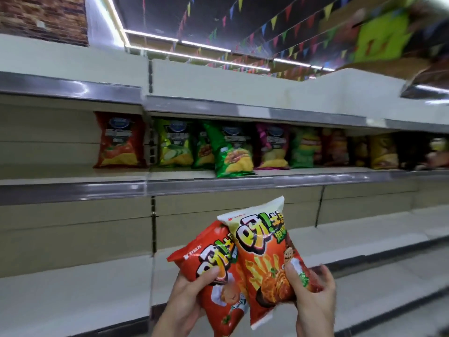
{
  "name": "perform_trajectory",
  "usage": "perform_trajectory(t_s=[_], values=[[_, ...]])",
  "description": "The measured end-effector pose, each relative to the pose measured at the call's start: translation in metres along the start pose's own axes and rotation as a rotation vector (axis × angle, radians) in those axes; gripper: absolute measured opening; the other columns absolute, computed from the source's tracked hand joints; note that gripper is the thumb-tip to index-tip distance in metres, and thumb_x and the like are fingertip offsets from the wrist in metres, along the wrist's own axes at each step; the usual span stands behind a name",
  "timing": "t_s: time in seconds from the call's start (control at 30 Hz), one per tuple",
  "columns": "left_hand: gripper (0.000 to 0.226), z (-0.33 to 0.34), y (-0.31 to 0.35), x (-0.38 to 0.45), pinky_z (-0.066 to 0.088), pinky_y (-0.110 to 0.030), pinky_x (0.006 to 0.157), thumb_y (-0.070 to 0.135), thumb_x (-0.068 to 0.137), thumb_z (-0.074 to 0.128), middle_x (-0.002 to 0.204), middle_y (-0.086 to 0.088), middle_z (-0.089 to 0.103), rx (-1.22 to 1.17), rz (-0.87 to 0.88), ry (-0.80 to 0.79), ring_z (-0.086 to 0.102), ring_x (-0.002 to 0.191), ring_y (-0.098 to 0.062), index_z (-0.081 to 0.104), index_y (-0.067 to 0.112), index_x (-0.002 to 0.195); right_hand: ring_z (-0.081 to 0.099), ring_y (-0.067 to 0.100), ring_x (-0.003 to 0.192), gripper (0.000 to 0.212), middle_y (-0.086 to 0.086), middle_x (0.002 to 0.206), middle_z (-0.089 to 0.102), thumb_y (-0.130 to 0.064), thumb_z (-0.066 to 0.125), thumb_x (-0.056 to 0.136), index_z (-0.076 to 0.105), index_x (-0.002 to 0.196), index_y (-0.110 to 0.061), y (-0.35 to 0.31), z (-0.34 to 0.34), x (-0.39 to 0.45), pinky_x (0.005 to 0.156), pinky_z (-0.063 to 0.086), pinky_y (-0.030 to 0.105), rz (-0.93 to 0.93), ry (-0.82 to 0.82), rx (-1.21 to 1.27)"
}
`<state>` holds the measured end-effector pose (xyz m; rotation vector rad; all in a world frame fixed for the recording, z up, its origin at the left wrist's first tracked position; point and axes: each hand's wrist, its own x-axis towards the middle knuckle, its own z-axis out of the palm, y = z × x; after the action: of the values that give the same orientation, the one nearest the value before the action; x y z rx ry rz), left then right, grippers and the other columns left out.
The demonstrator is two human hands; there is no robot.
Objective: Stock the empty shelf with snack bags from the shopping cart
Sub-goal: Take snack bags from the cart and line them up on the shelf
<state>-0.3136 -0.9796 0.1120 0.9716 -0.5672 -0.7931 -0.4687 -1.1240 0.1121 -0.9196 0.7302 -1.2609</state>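
Observation:
Two snack bags are held up in front of the shelving. My left hand grips a red bag with its thumb across the front. My right hand grips an orange and white bag near its lower right edge; this bag overlaps the red one. Behind the bags runs a bare cream shelf at hand height. The shelf above carries a row of several chip bags, from a red one on the left to a green one leaning forward. No shopping cart is in view.
A top shelf board spans the unit above the stocked row. More chip bags continue to the right, blurred. Coloured pennant flags and strip lights hang from the dark ceiling. The left half of the stocked shelf has bare board.

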Motion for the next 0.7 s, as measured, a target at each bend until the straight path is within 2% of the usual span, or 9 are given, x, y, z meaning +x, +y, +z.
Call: perform_trajectory(t_s=[0.07, 0.17, 0.27, 0.33, 0.43, 0.5, 0.6, 0.67, 0.7], values=[[0.066, 0.037, -0.011, 0.017, 0.06, -0.045, 0.064, 0.001, 0.063, 0.085, 0.107, -0.022, 0.072, 0.021, 0.019, -0.009, 0.072, 0.092, -0.041, 0.058, 0.009, 0.122, 0.056, 0.027, 0.115, 0.093, 0.006, 0.128, 0.055, -0.027, 0.086, 0.052, 0.049, 0.137, -0.023, -0.019, -0.032, 0.024, 0.089, 0.051, 0.042, -0.042, -0.061, -0.106], [0.061, 0.095, -0.032, 0.045, 0.061, -0.046, 0.068, 0.001, 0.068, 0.084, 0.107, -0.025, 0.072, 0.018, 0.056, -0.037, 0.071, 0.093, -0.043, 0.058, 0.004, 0.123, 0.061, 0.022, 0.11, 0.081, 0.008, 0.123, 0.064, -0.037, 0.086, 0.049, 0.063, 0.125, -0.022, -0.055, -0.085, 0.063, 0.089, 0.052, 0.037, -0.078, -0.156, -0.261], [0.085, 0.156, -0.053, 0.067, 0.061, -0.043, 0.067, 0.02, 0.046, 0.095, 0.107, -0.025, 0.071, 0.01, 0.076, -0.089, 0.071, 0.093, -0.044, 0.059, 0.003, 0.121, 0.062, 0.011, 0.105, 0.086, 0.008, 0.124, 0.063, -0.044, 0.091, 0.045, 0.067, 0.125, -0.021, -0.096, -0.135, 0.105, 0.096, 0.053, 0.041, -0.12, -0.187, -0.361], [0.083, 0.196, -0.064, 0.081, 0.061, -0.042, 0.066, 0.018, 0.046, 0.091, 0.106, -0.025, 0.072, 0.003, 0.077, -0.124, 0.071, 0.093, -0.043, 0.059, 0.002, 0.121, 0.063, 0.008, 0.104, 0.099, 0.003, 0.119, 0.067, -0.06, 0.094, 0.033, 0.067, 0.122, -0.025, -0.122, -0.164, 0.132, 0.092, 0.054, 0.035, -0.139, -0.207, -0.416], [0.084, 0.252, -0.077, 0.102, 0.06, -0.043, 0.07, 0.018, 0.043, 0.093, 0.105, -0.026, 0.072, 0.013, 0.091, -0.159, 0.071, 0.092, -0.043, 0.061, 0.001, 0.119, 0.066, 0.011, 0.104, 0.11, -0.005, 0.108, 0.072, -0.077, 0.085, 0.014, 0.067, 0.114, -0.035, -0.154, -0.202, 0.17, 0.084, 0.052, 0.026, -0.168, -0.225, -0.477], [0.089, 0.282, -0.083, 0.116, 0.059, -0.043, 0.071, 0.023, 0.038, 0.099, 0.104, -0.025, 0.072, 0.027, 0.108, -0.165, 0.071, 0.091, -0.043, 0.062, 0.002, 0.116, 0.067, 0.01, 0.101, 0.112, -0.007, 0.103, 0.074, -0.078, 0.084, 0.011, 0.066, 0.114, -0.039, -0.17, -0.221, 0.192, 0.087, 0.05, 0.027, -0.21, -0.234, -0.483], [0.067, 0.319, -0.088, 0.136, 0.06, -0.037, 0.061, 0.006, 0.061, 0.09, 0.101, -0.021, 0.074, 0.033, 0.105, -0.16, 0.073, 0.087, -0.038, 0.059, 0.005, 0.12, 0.068, 0.012, 0.103, 0.111, -0.007, 0.105, 0.074, -0.073, 0.089, 0.012, 0.06, 0.116, -0.044, -0.187, -0.24, 0.218, 0.097, 0.049, 0.032, -0.197, -0.281, -0.46], [0.074, 0.337, -0.093, 0.152, 0.06, -0.036, 0.062, 0.013, 0.06, 0.094, 0.103, -0.019, 0.074, 0.031, 0.13, -0.143, 0.073, 0.089, -0.036, 0.057, 0.009, 0.124, 0.07, 0.012, 0.104, 0.113, -0.005, 0.107, 0.076, -0.07, 0.091, 0.021, 0.06, 0.124, -0.036, -0.198, -0.246, 0.234, 0.098, 0.051, 0.032, -0.188, -0.353, -0.453], [0.085, 0.346, -0.094, 0.159, 0.06, -0.036, 0.064, 0.022, 0.051, 0.098, 0.105, -0.018, 0.074, 0.039, 0.149, -0.138, 0.073, 0.091, -0.036, 0.056, 0.01, 0.125, 0.071, 0.011, 0.102, 0.112, -0.004, 0.106, 0.076, -0.067, 0.092, 0.026, 0.06, 0.126, -0.03, -0.203, -0.247, 0.242, 0.096, 0.052, 0.03, -0.187, -0.374, -0.447]])
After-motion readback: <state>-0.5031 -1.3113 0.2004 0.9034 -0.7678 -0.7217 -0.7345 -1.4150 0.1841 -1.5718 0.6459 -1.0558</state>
